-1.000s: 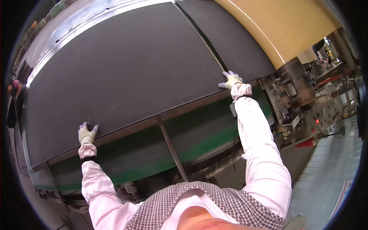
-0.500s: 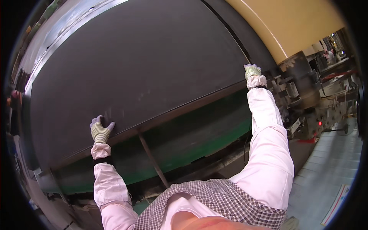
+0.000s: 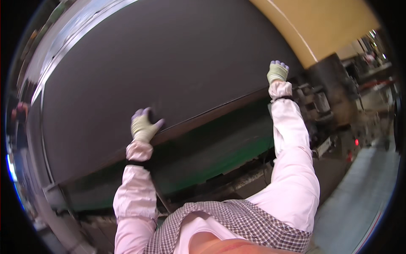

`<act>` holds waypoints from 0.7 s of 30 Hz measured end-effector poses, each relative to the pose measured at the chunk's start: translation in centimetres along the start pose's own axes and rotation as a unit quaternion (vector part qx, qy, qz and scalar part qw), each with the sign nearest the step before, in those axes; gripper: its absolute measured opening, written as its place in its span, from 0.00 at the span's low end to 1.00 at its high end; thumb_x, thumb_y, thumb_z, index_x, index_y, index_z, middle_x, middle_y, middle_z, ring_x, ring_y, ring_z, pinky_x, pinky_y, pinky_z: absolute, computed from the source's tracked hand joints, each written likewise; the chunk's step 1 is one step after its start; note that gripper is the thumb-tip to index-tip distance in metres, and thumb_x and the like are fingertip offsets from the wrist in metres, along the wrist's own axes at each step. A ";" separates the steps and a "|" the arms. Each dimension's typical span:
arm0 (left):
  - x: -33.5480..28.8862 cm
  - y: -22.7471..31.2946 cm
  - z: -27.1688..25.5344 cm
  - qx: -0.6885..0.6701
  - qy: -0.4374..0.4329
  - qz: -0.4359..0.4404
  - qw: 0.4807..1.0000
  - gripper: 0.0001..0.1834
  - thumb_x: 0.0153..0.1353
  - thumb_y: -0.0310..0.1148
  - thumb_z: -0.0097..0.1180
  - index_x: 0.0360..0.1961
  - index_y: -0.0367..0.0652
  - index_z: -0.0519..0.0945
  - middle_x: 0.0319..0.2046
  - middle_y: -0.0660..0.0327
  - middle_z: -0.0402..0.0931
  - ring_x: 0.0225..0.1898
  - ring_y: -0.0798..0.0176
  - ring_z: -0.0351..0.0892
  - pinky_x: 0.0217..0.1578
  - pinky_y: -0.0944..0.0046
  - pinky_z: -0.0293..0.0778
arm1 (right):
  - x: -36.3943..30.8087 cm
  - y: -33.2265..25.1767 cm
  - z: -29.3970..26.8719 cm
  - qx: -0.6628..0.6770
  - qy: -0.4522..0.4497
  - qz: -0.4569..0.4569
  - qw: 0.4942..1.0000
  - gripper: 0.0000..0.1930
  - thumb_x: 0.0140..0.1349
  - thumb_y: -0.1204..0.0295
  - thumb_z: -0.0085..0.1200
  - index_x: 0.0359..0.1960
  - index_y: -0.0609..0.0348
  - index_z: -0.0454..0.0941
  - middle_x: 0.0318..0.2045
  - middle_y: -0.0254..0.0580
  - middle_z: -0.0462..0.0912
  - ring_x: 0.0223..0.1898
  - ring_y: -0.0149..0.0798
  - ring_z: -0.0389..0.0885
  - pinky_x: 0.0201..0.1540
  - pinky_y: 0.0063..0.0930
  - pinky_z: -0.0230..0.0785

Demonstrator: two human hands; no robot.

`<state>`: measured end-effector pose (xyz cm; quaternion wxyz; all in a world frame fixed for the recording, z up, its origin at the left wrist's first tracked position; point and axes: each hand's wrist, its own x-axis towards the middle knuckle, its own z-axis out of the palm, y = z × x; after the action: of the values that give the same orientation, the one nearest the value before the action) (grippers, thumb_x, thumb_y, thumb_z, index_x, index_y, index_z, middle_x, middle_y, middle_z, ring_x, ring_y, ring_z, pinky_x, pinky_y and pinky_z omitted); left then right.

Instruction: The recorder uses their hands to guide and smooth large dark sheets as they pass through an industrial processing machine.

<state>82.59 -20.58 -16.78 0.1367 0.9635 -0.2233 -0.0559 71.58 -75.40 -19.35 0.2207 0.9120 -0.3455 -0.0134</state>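
A broad dark grey sheet or belt [image 3: 169,63] stretches in front of me, its near edge running slantwise from lower left to upper right. My left hand [image 3: 144,126], in a pale striped glove with purple fingertips, is at that near edge. Its fingers and thumb are spread, and it holds nothing. Farther right, my right hand [image 3: 278,71], gloved alike, is over the sheet's right part beside the tan roll. Its fingers look slightly apart, and nothing shows in them. Whether either palm presses on the sheet is hard to tell.
A large tan roll or sheet [image 3: 321,25] rises at the upper right. Dark machine parts [image 3: 313,101] stand beside my right forearm. Below the sheet's edge runs a green machine panel [image 3: 220,156]. A shiny metal rail [image 3: 63,55] curves along the far left.
My left hand has moved right and farther forward along the near edge. The dark slit across the sheet by my right hand no longer shows. My right hand has shifted slightly forward.
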 end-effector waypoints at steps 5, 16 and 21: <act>0.9 6.7 1.3 -0.070 0.032 0.060 0.995 0.35 0.48 0.54 0.65 0.54 0.44 0.76 0.54 0.48 0.73 0.57 0.44 0.69 0.57 0.49 0.67 | -4.6 -10.1 -6.7 0.263 0.217 -0.275 0.899 0.19 0.52 0.71 0.54 0.49 0.49 0.77 0.49 0.38 0.78 0.51 0.44 0.75 0.54 0.45 0.65; -30.7 2.3 -6.4 -0.616 -0.254 0.011 0.746 0.17 0.64 0.31 0.55 0.53 0.37 0.76 0.51 0.54 0.78 0.55 0.58 0.75 0.58 0.61 0.68 | -9.7 -14.8 -10.1 0.241 0.036 -0.383 0.891 0.13 0.50 0.65 0.61 0.38 0.50 0.78 0.38 0.41 0.80 0.46 0.48 0.78 0.48 0.46 0.70; -55.5 0.5 -5.3 -0.934 -0.011 -0.267 0.237 0.27 0.67 0.33 0.48 0.65 0.37 0.62 0.65 0.52 0.59 0.65 0.61 0.60 0.66 0.64 0.55 | -8.5 -16.5 -14.3 0.034 -0.067 -0.353 0.933 0.17 0.51 0.63 0.61 0.43 0.49 0.79 0.44 0.42 0.80 0.49 0.47 0.78 0.51 0.45 0.69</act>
<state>33.67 4.92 -8.96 0.9150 0.1599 0.2545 -0.2692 77.90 -53.43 -14.30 0.1471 0.9791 -0.0154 -0.1395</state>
